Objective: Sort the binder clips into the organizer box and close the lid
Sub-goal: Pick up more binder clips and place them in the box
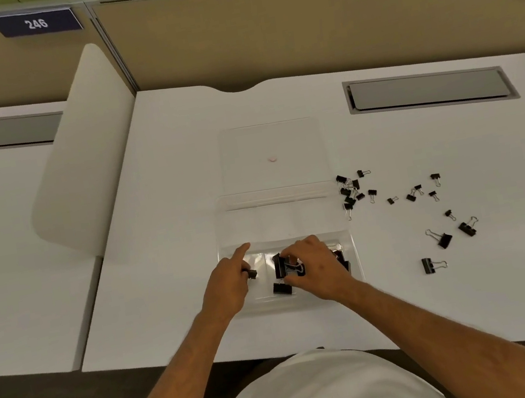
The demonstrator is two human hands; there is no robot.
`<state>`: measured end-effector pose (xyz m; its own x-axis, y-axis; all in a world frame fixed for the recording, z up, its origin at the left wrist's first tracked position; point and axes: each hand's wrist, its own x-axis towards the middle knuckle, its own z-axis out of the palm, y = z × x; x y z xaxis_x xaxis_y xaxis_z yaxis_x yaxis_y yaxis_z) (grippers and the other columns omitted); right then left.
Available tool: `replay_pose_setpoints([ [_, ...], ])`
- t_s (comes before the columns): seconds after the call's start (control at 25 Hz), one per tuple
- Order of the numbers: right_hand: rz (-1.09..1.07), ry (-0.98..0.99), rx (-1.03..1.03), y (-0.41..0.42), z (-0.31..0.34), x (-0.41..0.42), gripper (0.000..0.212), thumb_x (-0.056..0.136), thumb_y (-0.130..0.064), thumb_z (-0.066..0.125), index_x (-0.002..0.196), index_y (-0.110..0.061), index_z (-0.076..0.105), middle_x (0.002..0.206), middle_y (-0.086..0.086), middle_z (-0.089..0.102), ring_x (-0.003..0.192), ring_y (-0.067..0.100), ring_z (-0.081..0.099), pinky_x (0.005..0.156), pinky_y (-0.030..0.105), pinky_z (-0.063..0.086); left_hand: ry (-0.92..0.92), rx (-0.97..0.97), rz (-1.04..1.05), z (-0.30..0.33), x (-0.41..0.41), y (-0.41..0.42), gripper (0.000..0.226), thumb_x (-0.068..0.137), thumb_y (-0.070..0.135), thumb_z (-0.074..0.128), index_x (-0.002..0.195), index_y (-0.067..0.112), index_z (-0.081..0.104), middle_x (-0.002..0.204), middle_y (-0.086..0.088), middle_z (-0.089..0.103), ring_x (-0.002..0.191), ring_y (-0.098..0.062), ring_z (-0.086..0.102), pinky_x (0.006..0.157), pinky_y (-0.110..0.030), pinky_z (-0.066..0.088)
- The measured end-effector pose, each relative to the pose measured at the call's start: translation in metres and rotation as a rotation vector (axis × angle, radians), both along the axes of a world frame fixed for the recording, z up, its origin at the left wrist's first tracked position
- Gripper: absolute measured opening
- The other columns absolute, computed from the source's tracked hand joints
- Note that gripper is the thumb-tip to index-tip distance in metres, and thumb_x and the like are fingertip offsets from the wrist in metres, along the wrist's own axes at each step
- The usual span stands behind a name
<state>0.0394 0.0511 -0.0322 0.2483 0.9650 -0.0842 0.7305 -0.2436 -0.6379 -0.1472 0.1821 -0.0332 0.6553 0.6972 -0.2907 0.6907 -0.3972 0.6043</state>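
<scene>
Fingers of the right hand [317, 267] pinch a large black binder clip [286, 265] over the clear plastic organizer box's [344, 219] near-middle compartment; left hand [230, 282] pinches a small clip [252, 273] just left.

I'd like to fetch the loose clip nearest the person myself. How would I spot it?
Start at the clear plastic organizer box in the middle of the white desk, then look right. Among the scattered black binder clips, the nearest black binder clip lies alone, closest to the desk's front edge, silver handles pointing right.
</scene>
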Motion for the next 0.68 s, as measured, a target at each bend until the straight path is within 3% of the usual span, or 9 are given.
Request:
replay_pose_setpoints([
  [0.16, 0.039, -0.121, 0.000, -0.003, -0.010, 0.001, 0.038, 0.079, -0.034, 0.072, 0.114, -0.023, 0.063, 0.100, -0.008, 0.064, 0.103, 0.015, 0.046, 0.089, 0.035, 0.044, 0.085, 0.112, -0.065, -0.017, 0.003, 0.005, 0.073, 0.092, 0.000, 0.057, 0.149, 0.037, 0.030, 0.106, 0.003, 0.068, 0.099, -0.018, 0.060, 0.090, -0.032, 0.051],
  [0.24, 0.057, -0.188, -0.011, -0.006, -0.013, 0.005, 0.041, 0.079, -0.033, 0.073, 0.117, -0.020, 0.063, 0.104, -0.005, 0.065, 0.107, 0.018, 0.047, 0.093, 0.037, 0.044, 0.143, 0.184, -0.103, -0.021, 0.005, 0.005, 0.071, 0.093, 0.004, 0.058, 0.149, 0.037, 0.029, 0.108, 0.006, 0.069, 0.104, -0.021, 0.054, 0.097, -0.031, 0.042],
  [0.4, 0.034, -0.155, -0.043, -0.011, -0.008, 0.012, 0.062, 0.081, -0.034, 0.073, 0.138, -0.020, 0.051, 0.123, -0.002, 0.060, 0.124, 0.020, 0.040, 0.106, 0.036, 0.035, 0.180, 0.186, -0.024, -0.015, 0.005, -0.002, 0.061, 0.098, 0.009, 0.052, 0.148, 0.038, 0.032, 0.120, 0.007, 0.064, 0.108, -0.022, 0.036, 0.089, -0.028, 0.033],
  [0.52, -0.094, -0.068, 0.002, -0.024, -0.002, 0.020, 0.068, 0.084, -0.024, 0.072, 0.145, -0.020, 0.042, 0.126, -0.002, 0.057, 0.129, 0.019, 0.035, 0.108, 0.036, 0.033, 0.141, 0.180, 0.014, -0.018, -0.003, -0.004, 0.063, 0.096, 0.009, 0.056, 0.146, 0.041, 0.033, 0.124, 0.007, 0.062, 0.107, -0.021, 0.040, 0.089, -0.027, 0.033],
  [0.68, -0.218, -0.005, 0.047, -0.055, -0.001, 0.036, 0.069, 0.085, -0.016, 0.073, 0.146, -0.019, 0.042, 0.127, -0.003, 0.055, 0.127, 0.018, 0.037, 0.105, 0.037, 0.040, -0.072, 0.117, 0.093, -0.003, -0.012, -0.014, 0.060, 0.094, 0.007, 0.062, 0.145, 0.031, 0.042, 0.127, 0.004, 0.060, 0.114, -0.018, 0.050, 0.100, -0.026, 0.035],
])
